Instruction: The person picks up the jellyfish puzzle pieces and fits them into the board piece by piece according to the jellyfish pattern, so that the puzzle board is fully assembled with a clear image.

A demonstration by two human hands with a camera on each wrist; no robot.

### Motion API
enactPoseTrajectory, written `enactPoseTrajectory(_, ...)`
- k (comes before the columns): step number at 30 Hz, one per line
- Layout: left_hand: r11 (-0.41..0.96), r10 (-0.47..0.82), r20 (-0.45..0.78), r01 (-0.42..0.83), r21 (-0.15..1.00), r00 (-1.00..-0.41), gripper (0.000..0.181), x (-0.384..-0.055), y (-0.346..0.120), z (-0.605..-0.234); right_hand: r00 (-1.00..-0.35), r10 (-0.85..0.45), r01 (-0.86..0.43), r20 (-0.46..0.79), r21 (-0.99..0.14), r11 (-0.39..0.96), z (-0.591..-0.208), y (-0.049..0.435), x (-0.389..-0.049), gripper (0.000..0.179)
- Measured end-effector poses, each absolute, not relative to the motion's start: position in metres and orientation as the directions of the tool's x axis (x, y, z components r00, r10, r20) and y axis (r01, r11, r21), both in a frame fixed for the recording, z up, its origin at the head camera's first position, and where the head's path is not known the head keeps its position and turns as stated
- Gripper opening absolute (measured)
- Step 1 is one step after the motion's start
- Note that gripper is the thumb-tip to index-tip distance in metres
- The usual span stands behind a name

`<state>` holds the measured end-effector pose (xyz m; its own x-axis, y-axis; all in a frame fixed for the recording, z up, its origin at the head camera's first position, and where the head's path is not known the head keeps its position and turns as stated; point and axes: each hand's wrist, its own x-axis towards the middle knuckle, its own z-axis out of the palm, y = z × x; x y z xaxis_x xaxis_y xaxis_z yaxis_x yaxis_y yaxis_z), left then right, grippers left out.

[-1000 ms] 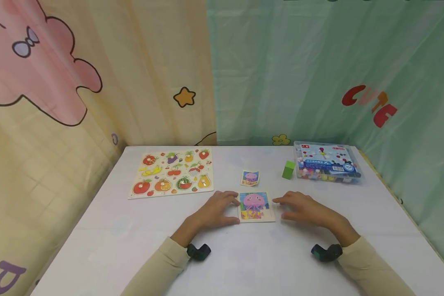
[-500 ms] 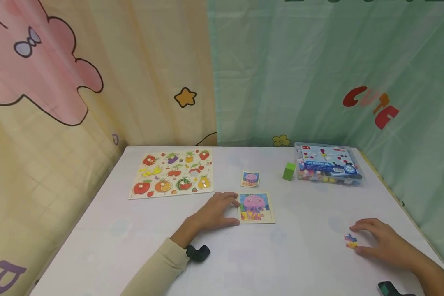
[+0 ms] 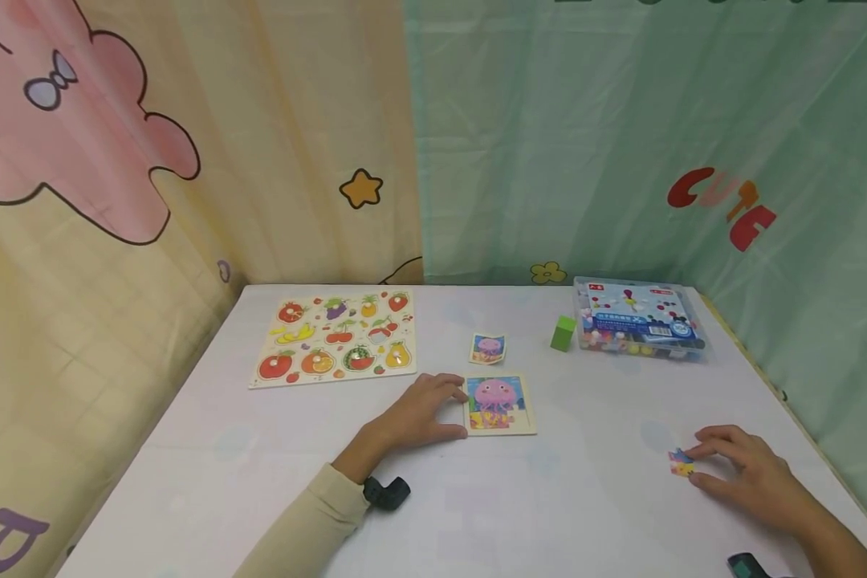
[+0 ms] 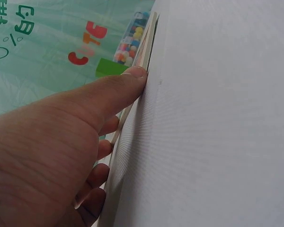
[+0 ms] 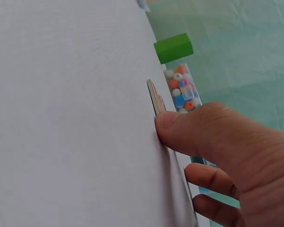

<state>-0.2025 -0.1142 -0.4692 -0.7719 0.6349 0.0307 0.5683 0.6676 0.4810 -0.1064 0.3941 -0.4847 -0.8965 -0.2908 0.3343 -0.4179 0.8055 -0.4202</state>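
Note:
In the head view, a small wooden jigsaw board (image 3: 523, 424) with a pink jellyfish picture lies mid-table; its lower right corner shows bare wood. My left hand (image 3: 422, 413) rests against the board's left side, fingertips at the edge and thumb by the near left corner. In the left wrist view the thumb (image 4: 118, 90) lies straight along the board's edge. Far to the right, my right hand (image 3: 751, 478) pinches a loose jigsaw piece (image 3: 681, 462), blue, pink and yellow, between thumb and fingers. The right wrist view shows this piece (image 5: 153, 94) edge-on, beyond the thumb tip.
Behind the board lies a small jellyfish picture card (image 3: 487, 348). A green block (image 3: 563, 333) stands beside a clear box of coloured beads (image 3: 639, 317) at the back right. A fruit puzzle board (image 3: 335, 337) lies at the back left. Curtains (image 3: 419, 144) hang behind the table.
My right hand has gone from beside the board to the table's right side, where it now grips the jigsaw piece and has shifted it slightly leftward. The left hand has stayed put.

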Motion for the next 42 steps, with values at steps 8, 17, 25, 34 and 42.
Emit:
enactPoseTrajectory(8, 0.665, 0.641, 0.03, 0.575, 0.477, -0.767, 0.05, -0.202, -0.115, -0.469, -0.82, -0.35, -0.548, 0.454, -0.442, 0.71, -0.486, 0.378, -0.111, 0.046)
enactPoseTrajectory(17, 0.667, 0.642, 0.021, 0.572, 0.477, -0.766, 0.05, -0.205, -0.113, -0.47, -0.78, -0.488, -0.625, 0.391, -0.481, 0.614, -0.463, 0.319, -0.154, 0.037)
enactPoseTrajectory(25, 0.662, 0.647, 0.026, 0.578, 0.477, -0.762, 0.051, -0.208, -0.112, -0.472, -0.769, -0.599, -0.61, 0.223, -0.537, 0.583, -0.453, 0.242, -0.193, 0.023)
enactPoseTrajectory(34, 0.648, 0.656, 0.044, 0.592, 0.479, -0.753, 0.051, -0.208, -0.112, -0.47, -0.821, -0.567, -0.524, 0.065, -0.479, 0.704, -0.456, 0.202, -0.207, 0.022)
enactPoseTrajectory(42, 0.662, 0.645, 0.03, 0.578, 0.477, -0.764, 0.051, -0.208, -0.115, -0.47, -0.794, -0.605, -0.548, 0.062, -0.504, 0.667, -0.457, 0.199, -0.207, 0.023)
